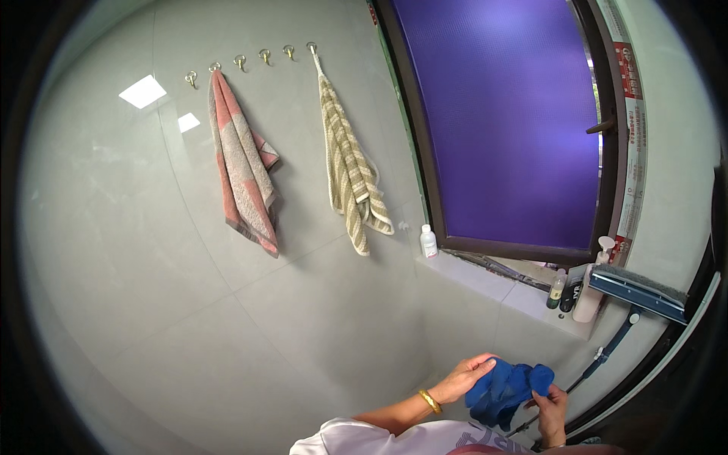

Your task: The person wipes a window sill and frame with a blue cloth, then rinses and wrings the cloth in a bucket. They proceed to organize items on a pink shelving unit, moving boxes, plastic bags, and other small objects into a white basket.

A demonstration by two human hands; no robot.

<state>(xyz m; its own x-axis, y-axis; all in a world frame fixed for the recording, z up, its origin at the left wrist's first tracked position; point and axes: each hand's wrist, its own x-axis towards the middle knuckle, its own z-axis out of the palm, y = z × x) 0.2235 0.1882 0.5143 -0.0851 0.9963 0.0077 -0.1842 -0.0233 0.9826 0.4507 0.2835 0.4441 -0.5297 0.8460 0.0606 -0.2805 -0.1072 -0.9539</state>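
Observation:
Between my two hands hangs a crumpled blue cloth (497, 393), low in the view toward the right. My left hand (464, 378), with a gold bangle at its wrist, pinches the cloth's upper left edge. At the opposite side my right hand (555, 409) grips it, thumb near a rounded, bunched end of the fabric. Folds of the cloth hide some of the fingertips on both hands.
A pink and grey towel (244, 163) and a green striped towel (350, 163) hang from wall hooks (265, 57). The window ledge (485, 282) carries a white bottle (428, 241) and a pump bottle (590, 294). A long-handled squeegee (641, 296) leans at the right.

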